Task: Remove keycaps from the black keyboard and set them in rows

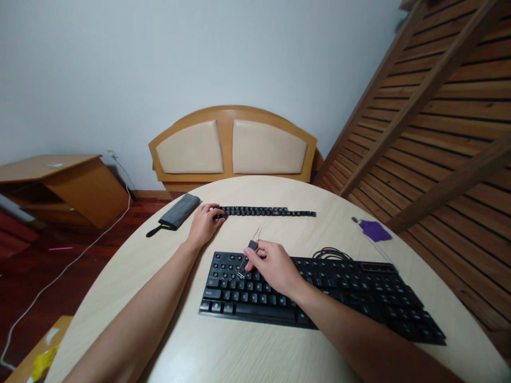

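Observation:
My right hand (275, 263) grips a keycap puller (252, 246) with a dark handle. Its thin wire ends point away from me, above the upper left of a black keyboard (255, 314). Bare key stems show in the keyboard's upper rows, while keycaps sit on several lower rows at the left. Beyond it, loose black keycaps (259, 211) lie lined up in rows on the table. At the left end of those rows, my left hand (204, 221) has its fingertips closed around a keycap (220, 216). My right forearm hides part of the keyboard.
A grey pouch (180, 210) with a strap lies at the table's left. The keyboard's coiled cable (332, 254) is behind it. On the right are a purple cloth (375, 231) and a thin white-handled brush (375, 244). A padded headboard (225, 143) stands past the round table (223, 351).

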A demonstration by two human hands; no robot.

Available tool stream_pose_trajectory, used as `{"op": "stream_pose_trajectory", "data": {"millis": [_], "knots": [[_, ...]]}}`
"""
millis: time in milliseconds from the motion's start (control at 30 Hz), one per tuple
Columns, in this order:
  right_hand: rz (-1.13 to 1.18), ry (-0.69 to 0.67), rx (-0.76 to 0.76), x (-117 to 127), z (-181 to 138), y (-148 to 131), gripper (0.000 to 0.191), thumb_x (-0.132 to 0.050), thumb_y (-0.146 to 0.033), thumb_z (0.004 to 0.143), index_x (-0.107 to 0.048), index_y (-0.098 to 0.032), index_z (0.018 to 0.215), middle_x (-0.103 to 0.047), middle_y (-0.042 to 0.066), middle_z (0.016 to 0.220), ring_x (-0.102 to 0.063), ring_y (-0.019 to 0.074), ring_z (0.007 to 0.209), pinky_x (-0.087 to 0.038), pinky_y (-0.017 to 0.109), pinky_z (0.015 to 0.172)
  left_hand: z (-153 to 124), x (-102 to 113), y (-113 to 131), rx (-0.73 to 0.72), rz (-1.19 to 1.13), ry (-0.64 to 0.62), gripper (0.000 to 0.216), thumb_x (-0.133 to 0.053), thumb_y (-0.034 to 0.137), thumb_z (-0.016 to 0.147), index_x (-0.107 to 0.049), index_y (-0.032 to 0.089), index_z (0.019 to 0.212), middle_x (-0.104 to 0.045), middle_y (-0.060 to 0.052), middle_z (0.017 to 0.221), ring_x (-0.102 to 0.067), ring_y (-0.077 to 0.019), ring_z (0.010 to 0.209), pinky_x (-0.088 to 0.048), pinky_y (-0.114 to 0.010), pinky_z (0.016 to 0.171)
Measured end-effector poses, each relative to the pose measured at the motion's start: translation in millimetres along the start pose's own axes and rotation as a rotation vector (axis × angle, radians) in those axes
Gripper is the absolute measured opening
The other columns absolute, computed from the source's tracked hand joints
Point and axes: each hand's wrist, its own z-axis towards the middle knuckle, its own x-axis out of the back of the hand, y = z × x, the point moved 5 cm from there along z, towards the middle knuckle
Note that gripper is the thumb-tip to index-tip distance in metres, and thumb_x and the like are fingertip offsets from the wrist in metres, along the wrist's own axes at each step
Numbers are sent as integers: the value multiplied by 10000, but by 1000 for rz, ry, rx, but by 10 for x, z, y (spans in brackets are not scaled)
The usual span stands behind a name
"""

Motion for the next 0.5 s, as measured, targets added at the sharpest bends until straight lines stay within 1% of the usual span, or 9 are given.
{"op": "stream_pose_trajectory", "data": {"millis": [133,233,300,400,433,467,500], "knots": [[-11,1,-9,6,-8,-12,265,-548,-332,929,-627,-158,745,-725,46,670,-696,164,644,-498,242,641,0,-14,-18,6,-4,-5,165,-679,269,823,-708,227,980,-638,-72,1178,-548,-277,1083,-461,-430,982],[-12,0,-17,7,-11,-12,261,-552,-331,927,-625,-156,747,-723,48,667,-696,167,647,-501,246,645,-16,5,12,11,-5,-10,178,-673,263,827,-699,224,999,-636,-76,1185,-549,-276,1081,-458,-439,989],[-9,-1,-17,9,-10,-6,264,-550,-333,928,-621,-156,745,-720,48,668,-693,167,649,-504,251,648,-27,51,71,4,-15,-9,193,-663,276,836,-688,223,1021,-628,-80,1203,-546,-276,1094,-450,-441,1000],[4,12,3,21,-6,5,253,-540,-335,931,-625,-156,773,-715,50,702,-686,163,674,-516,260,667,-14,195,217,-17,-83,10,224,-631,325,864,-669,213,1054,-619,-91,1221,-543,-271,1121,-439,-429,1014],[6,16,8,25,-6,11,245,-538,-335,931,-629,-156,791,-714,51,719,-682,163,681,-520,263,670,0,253,277,-18,-126,-2,234,-619,352,872,-667,208,1051,-630,-94,1199,-552,-268,1115,-442,-424,1008],[5,20,12,30,-5,16,238,-538,-338,930,-633,-156,810,-713,53,734,-678,162,685,-523,266,671,15,301,348,-27,-186,-52,241,-607,372,878,-666,203,1038,-656,-91,1139,-575,-258,1079,-460,-408,980],[2,25,14,35,-5,20,236,-539,-346,929,-635,-156,826,-711,53,744,-673,160,682,-524,268,666,28,337,428,-33,-256,-143,246,-590,384,887,-664,195,1026,-679,-84,1078,-605,-240,1009,-489,-383,920]]}}
